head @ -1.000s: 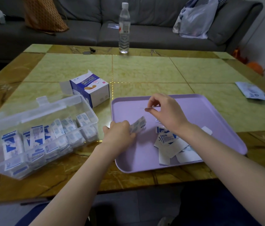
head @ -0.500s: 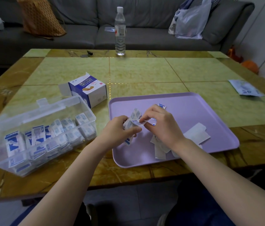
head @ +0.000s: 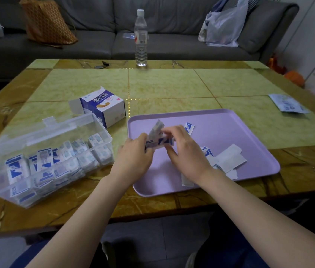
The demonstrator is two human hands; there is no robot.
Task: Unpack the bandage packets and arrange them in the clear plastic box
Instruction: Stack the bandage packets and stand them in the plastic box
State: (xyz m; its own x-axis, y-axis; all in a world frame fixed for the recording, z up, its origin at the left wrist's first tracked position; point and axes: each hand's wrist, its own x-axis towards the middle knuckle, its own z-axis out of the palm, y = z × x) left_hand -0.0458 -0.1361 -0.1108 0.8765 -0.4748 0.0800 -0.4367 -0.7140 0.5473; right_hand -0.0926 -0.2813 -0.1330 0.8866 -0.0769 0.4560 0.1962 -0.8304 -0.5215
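Note:
My left hand (head: 137, 151) grips a small bunch of blue-and-white bandage packets (head: 157, 139) over the left part of the lilac tray (head: 230, 128). My right hand (head: 183, 149) meets it from the right, fingers pinching the same bunch. More loose packets (head: 228, 161) lie on the tray beside my right wrist, and one packet (head: 189, 127) lies just behind my fingers. The clear plastic box (head: 98, 128) stands at the left, lid open, holding several packets standing in rows.
An opened blue-and-white bandage carton (head: 104, 106) sits behind the clear box. A water bottle (head: 140, 38) stands at the table's far edge, keys (head: 101, 65) to its left. A printed paper sheet (head: 288, 103) lies at the right. A grey sofa with bags is beyond.
My right hand came down from above the tray and joined my left hand at the bunch of packets. The bunch in my left hand has grown.

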